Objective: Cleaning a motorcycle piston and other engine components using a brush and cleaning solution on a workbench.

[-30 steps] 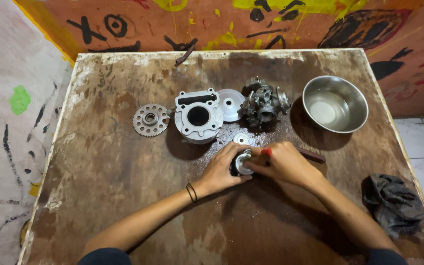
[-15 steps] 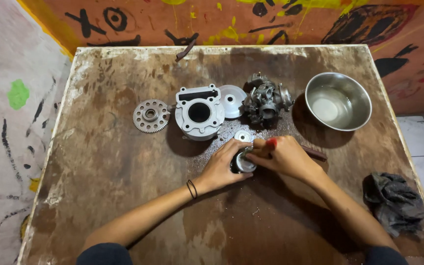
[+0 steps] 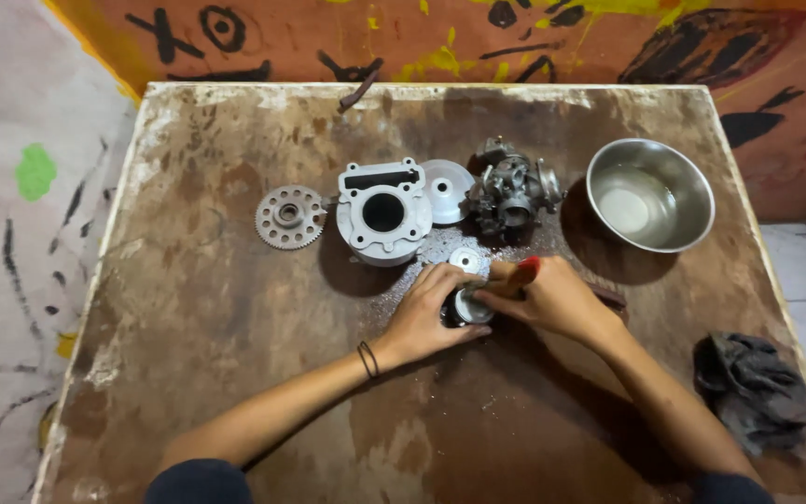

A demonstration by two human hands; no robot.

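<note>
Here, your left hand (image 3: 426,317) wraps around a small round metal part (image 3: 466,308) near the middle of the wooden table (image 3: 188,308), fingers curled about its side so it sits pinched between them. Your right hand (image 3: 552,299) presses together on a wooden-handled brush (image 3: 515,277) with a red tip, its working end down against the top of that part. Both hands touch the part at once.

Just beyond your hands lies a small flat disc (image 3: 465,259). Further back stand 4 pieces in a row: a toothed gear (image 3: 289,217), a grey cylinder block (image 3: 382,215), a pale round cover (image 3: 447,189) and a carburetor (image 3: 510,191). A steel bowl (image 3: 650,194) sits to the right, well apart. A dark rag (image 3: 756,387) lies at the table's right edge.
</note>
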